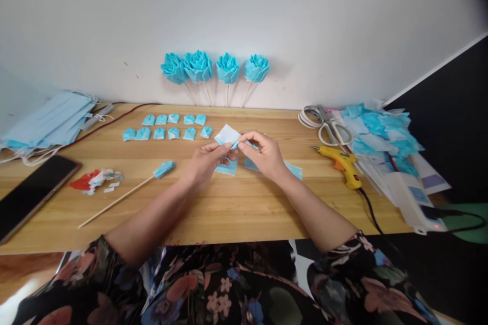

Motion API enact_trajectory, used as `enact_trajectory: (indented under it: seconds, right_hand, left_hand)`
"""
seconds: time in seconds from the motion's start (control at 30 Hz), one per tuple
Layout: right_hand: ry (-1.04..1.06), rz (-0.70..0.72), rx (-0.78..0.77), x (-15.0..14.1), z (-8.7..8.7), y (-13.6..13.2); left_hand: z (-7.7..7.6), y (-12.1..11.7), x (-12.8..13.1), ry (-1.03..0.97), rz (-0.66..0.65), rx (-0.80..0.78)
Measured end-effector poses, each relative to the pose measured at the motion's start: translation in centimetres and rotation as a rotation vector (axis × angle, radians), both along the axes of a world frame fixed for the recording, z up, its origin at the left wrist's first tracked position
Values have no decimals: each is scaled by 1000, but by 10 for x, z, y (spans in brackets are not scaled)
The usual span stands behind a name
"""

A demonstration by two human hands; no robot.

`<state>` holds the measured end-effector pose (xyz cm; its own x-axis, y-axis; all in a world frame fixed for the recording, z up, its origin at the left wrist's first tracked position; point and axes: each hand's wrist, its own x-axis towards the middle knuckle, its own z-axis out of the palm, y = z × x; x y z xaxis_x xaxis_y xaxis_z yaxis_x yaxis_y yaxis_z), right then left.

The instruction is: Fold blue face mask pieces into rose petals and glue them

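Note:
Between my two hands is a small square of mask fabric (227,134), white on its upper face, with a blue edge folded at the bottom. My left hand (208,161) pinches its lower left side between thumb and fingers. On the folded edge at the right, my right hand (265,155) pinches with thumb and index finger. Flat blue fabric pieces (226,167) lie on the table under the hands, partly covered by them. Folded blue petals (159,133) sit in two rows to the left. A wooden stick (118,200) with a blue wrapped tip (164,168) lies nearer me.
Several blue fabric flowers (227,68) on sticks lean against the wall. Face masks (49,121), a phone (36,190) and scraps (102,179) occupy the left. Scissors (330,129), tape (309,116), a yellow glue gun (340,163), a fabric pile (381,132) and a power strip (414,200) stand right.

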<state>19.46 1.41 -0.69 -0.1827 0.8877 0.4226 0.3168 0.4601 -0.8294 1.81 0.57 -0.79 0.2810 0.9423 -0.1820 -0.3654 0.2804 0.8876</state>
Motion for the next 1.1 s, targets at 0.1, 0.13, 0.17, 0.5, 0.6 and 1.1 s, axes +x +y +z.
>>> enact_trajectory:
  seconds: [0.1, 0.13, 0.17, 0.5, 0.6, 1.1]
  right_hand:
    - [28, -39, -42, -1, -2, 1]
    - [34, -47, -48, -1, -2, 2]
    - [38, -53, -54, -1, -2, 2]
    - [39, -49, -58, 0, -5, 3]
    - [49, -38, -59, -1, -5, 2]
    - [126, 234, -247, 8, 0, 5]
  left_hand:
    - [-1, 0, 0, -6, -5, -1]
    - [-1, 0, 0, -2, -6, 3]
    - [-1, 0, 0, 5, -3, 9]
    - [-4, 2, 1, 150, 52, 76]
    - [-7, 3, 0, 185, 78, 79]
    - [-1, 2, -1, 192, 134, 80]
